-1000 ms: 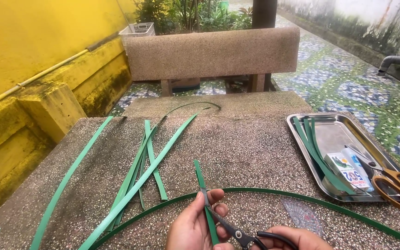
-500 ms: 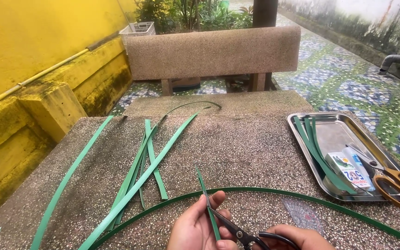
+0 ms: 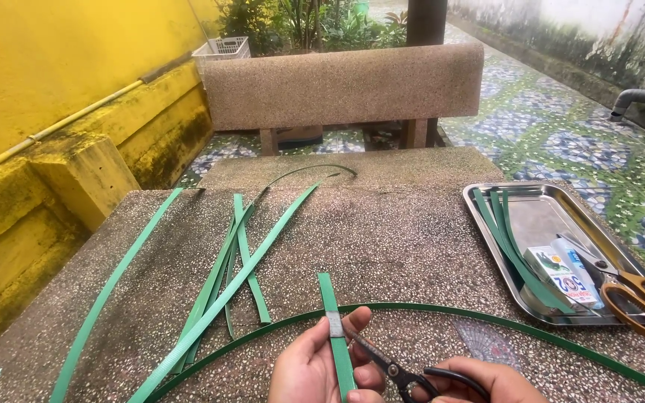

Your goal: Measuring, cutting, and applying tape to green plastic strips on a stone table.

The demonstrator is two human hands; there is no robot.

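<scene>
Several green strips (image 3: 508, 235) lie in steel tray (image 3: 543, 216) — orange scissors (image 3: 640, 295) too.

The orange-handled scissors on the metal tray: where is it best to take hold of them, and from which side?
Probably by the orange handle loops, coming from the tray's near right corner: they overhang the rim, while the blades point inward beside the small boxes.

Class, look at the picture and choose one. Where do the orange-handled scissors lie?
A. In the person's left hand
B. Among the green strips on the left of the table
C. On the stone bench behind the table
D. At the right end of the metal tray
D: the orange-handled scissors rest at the right end of the shiny rectangular metal tray, beside green strips and small packets; the right hand holds a different, black-handled pair.
</scene>
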